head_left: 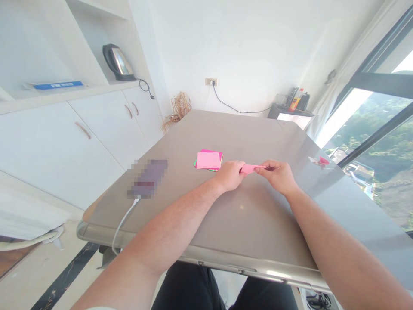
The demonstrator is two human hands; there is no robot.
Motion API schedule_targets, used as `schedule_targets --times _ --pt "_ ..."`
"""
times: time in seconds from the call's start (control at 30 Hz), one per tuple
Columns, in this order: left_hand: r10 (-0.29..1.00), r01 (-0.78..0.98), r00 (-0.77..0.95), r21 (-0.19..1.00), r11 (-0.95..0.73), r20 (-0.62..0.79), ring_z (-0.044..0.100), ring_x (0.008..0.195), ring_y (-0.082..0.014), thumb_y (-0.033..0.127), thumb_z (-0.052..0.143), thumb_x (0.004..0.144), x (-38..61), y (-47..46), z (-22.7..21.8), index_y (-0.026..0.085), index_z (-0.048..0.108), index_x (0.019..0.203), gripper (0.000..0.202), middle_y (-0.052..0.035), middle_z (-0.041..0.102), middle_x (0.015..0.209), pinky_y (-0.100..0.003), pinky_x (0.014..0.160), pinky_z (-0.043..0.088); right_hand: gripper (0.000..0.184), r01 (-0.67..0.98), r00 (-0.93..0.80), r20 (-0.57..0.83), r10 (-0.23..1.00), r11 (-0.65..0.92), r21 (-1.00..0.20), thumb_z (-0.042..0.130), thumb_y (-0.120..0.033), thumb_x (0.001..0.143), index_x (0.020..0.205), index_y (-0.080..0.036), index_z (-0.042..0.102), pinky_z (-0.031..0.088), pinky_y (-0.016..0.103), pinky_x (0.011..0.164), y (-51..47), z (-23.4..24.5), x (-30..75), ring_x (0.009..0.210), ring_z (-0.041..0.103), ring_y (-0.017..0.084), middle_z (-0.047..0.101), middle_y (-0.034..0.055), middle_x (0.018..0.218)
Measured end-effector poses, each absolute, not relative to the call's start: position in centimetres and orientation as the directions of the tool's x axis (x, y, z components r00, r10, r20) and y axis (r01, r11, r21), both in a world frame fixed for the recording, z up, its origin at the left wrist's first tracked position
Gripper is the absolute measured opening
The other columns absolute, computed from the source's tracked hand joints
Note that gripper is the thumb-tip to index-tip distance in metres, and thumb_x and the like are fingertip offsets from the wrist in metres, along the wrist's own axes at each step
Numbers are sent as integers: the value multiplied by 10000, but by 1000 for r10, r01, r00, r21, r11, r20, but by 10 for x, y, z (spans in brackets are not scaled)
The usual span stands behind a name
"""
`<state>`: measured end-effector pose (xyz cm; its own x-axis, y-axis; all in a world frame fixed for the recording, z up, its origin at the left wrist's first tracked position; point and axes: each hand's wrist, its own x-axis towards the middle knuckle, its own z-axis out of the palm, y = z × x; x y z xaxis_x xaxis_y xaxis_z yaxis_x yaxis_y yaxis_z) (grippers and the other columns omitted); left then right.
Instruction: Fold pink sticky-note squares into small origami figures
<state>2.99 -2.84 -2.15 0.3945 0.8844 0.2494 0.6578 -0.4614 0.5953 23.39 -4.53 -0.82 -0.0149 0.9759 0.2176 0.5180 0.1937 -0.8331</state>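
Observation:
A small piece of pink paper (249,168) is stretched between my two hands, just above the table. My left hand (230,175) pinches its left end, and my right hand (278,175) grips the right end between thumb and fingers. The paper looks narrow from here; whether it is folded I cannot tell. Just left of my left hand lies a small stack of coloured paper sheets (208,160), light pink on top, with magenta and green edges showing beneath.
The grey-brown table (180,206) has a blurred-out device (149,178) with a white cable (124,219) on its left. Pink and clear scraps (322,161) lie near the right edge. Bottles (296,100) stand on a dark cabinet behind; a kettle (118,62) sits on the left shelf.

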Motion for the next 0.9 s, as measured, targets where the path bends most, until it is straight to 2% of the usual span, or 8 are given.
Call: schedule_targets --times 0.23,0.47,0.73,0.9 --pt "909 543 392 761 -354 143 522 596 -134 311 567 855 29 -26 -28 212 530 749 149 9 609 717 -280 547 376 298 426 26 190 981 161 -890 780 -504 723 702 -207 749 363 279 563 -46 -6 235 632 475 136 615 3 673" --pt "890 561 435 733 -385 134 551 607 -145 238 554 824 27 -24 -30 217 581 812 36 -4 636 741 -279 553 390 328 460 20 211 977 179 -870 776 -523 718 687 -198 740 375 282 557 -47 -5 234 628 492 146 630 15 673" --pt "903 610 422 712 -347 78 578 616 -154 238 535 829 27 -24 -27 211 596 813 69 -23 660 758 -279 549 404 359 501 59 223 973 164 -850 757 -547 737 695 -192 725 359 275 531 -46 -7 231 588 448 128 597 3 643" --pt "919 592 388 745 -308 71 582 596 -151 274 533 848 30 -27 -25 211 585 785 103 -16 665 737 -277 524 393 350 437 82 244 966 185 -881 764 -536 741 713 -189 720 358 281 553 -45 -7 230 593 450 128 589 1 640"
